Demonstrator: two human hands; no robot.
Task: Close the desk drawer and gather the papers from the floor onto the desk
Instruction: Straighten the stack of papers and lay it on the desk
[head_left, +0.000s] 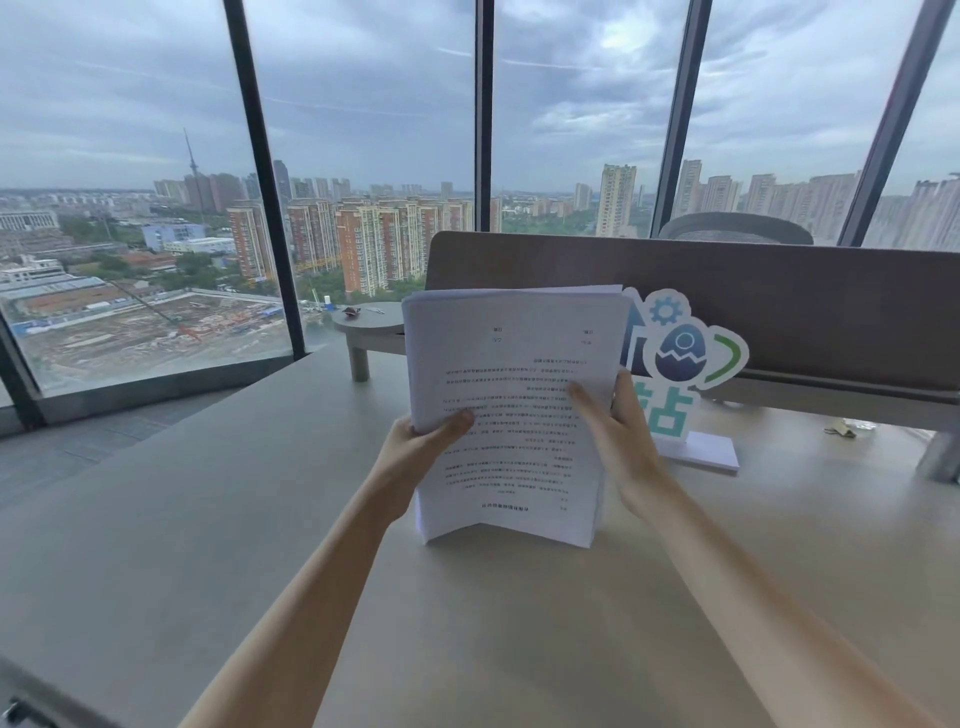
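two bare forearms reach forward over the pale grey worktop (208, 519), which fills the lower part of the head view. the left hand (415, 441) is clamped on the left edge of the stack of papers (511, 410), thumb lying across the printed front sheet and fingers hidden behind. the right hand (618, 431) grips the right edge the same way, its thumb pressed on the text and the rest wrapped around the back. the papers stand upright between the two hands, bottom edge resting on the worktop, the lower part bowed into a shallow fold, the top sheets slightly uneven.

just behind and to the right of the papers stands a white cut-out sign (685, 358) with a gear, a cracked egg and teal characters, on a small white base. further right a small clip (839, 428) lies on the worktop. behind the papers a low shelf (363, 325) on a short leg carries small objects too small to tell. a brown divider panel (779, 301) runs across the back, a chair back (735, 228) showing above it, and beyond are tall windows (363, 104) over a city.
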